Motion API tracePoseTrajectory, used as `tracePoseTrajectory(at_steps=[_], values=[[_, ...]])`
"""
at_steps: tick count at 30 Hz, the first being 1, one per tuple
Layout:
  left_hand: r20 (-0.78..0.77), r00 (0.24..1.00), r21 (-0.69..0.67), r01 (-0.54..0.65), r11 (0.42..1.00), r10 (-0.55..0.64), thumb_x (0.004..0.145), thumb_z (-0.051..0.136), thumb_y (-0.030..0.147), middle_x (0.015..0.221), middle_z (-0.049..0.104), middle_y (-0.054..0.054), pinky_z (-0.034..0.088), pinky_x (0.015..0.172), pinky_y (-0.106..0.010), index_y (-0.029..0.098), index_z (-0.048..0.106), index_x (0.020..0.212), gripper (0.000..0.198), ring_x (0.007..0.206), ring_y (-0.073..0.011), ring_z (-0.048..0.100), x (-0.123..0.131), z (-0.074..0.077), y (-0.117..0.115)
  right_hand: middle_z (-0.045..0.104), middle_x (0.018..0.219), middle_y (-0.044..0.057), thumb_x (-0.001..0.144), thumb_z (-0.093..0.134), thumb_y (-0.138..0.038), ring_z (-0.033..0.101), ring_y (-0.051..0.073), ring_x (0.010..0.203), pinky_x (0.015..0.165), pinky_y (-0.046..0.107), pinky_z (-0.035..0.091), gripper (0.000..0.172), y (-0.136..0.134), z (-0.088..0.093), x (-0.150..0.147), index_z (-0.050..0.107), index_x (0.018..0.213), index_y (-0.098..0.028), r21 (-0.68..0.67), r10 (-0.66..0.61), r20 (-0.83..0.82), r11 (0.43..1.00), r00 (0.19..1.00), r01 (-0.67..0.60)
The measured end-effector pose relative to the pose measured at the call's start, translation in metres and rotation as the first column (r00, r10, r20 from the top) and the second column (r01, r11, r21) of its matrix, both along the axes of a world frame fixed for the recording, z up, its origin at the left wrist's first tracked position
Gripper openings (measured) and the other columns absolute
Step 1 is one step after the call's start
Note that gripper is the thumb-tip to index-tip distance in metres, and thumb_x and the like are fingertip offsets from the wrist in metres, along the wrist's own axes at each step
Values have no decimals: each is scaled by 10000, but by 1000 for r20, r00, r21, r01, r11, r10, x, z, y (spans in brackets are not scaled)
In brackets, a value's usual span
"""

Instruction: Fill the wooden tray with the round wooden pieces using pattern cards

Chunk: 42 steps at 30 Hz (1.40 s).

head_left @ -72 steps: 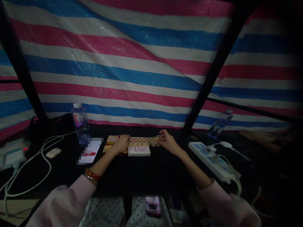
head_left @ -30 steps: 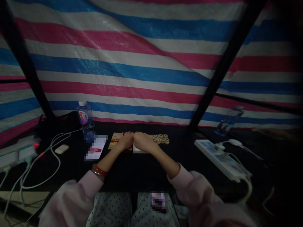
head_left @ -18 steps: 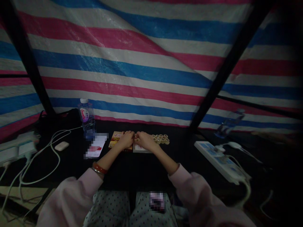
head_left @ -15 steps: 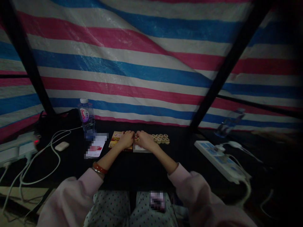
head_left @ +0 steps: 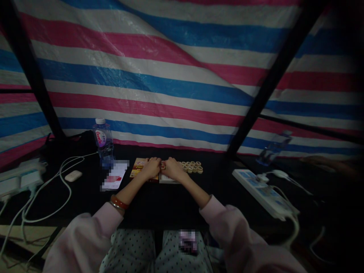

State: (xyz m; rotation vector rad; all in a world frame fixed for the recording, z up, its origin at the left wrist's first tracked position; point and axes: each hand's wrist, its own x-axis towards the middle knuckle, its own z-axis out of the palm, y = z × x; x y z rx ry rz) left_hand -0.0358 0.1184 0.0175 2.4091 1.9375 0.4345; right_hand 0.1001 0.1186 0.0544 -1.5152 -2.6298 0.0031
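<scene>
My left hand (head_left: 152,168) and my right hand (head_left: 173,169) are side by side above a small box, thumbs nearly meeting, fingers curled down. Between them shows a round wooden Chinese chess piece (head_left: 163,166) with reddish marking, gripped from both sides; other pieces may be hidden under the fingers. Beneath my left hand is the yellow-and-brown printed box part (head_left: 137,167). The white open box part (head_left: 168,181) lies under my right hand. Just right of that hand, several round chess pieces (head_left: 193,167) stand in close rows, a few partly covered by my wrist.
A phone (head_left: 116,176) and a clear bottle (head_left: 104,146) are on the left of the black table (head_left: 159,208), with a white earphone case (head_left: 73,175) and cables. At the right lies a white power strip (head_left: 261,193); another bottle (head_left: 274,148) stands behind it.
Both hands stay over the box, their fingers shifting only slightly. The piece between them shows a little more clearly. The whole view has drifted a few pixels.
</scene>
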Motion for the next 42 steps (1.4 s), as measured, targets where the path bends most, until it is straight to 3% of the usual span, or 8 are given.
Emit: tracePoseTrajectory(at_steps=[8,15,20,27,33,42], values=[[-10,1000,-5,4,1000,-4,895,352,193,1165,597,-120,343,953,-416,172,541,1115,291,1129,-248,514,-1,-2,0,675,944,101,761,593,-378,619,220,894,641,240,396,246,5,12,12,690,876,-183,-84,37,-66,996,997,-42],[-6,1000,-14,-5,1000,5,908,305,179,1182,594,-127,334,971,-440,163,544,1134,330,1146,-255,508,0,-1,0,679,922,44,714,656,-404,620,173,815,567,222,350,295,15,37,71,662,928,-200,-125,-103,-126,988,987,88],[2,1000,-17,-5,1000,5,916,292,188,1182,596,-124,341,973,-440,168,548,1136,339,1143,-249,512,0,-1,1,671,883,34,722,641,-341,611,162,798,567,215,348,241,11,24,102,649,911,-193,-183,-164,-102,973,981,143],[-13,1000,-20,-11,1000,11,914,293,182,1198,588,-122,339,980,-431,172,541,1149,342,1145,-242,509,0,-2,1,647,875,34,704,625,-290,590,170,825,561,218,338,152,9,3,110,631,818,-189,-165,-186,-114,972,976,166],[-15,1000,-23,-11,1000,11,923,279,194,1196,590,-120,339,977,-436,175,543,1149,348,1149,-242,505,0,-2,1,647,797,13,678,651,-253,586,144,727,569,214,346,161,14,-3,110,644,825,-187,-245,-212,-91,952,973,184],[-10,1000,-19,-6,1000,6,919,287,199,1182,598,-122,339,971,-442,170,543,1139,339,1142,-248,511,0,-2,2,644,849,18,689,684,-325,575,148,794,560,212,329,207,10,1,109,592,817,-191,-193,-222,-159,962,962,190]])
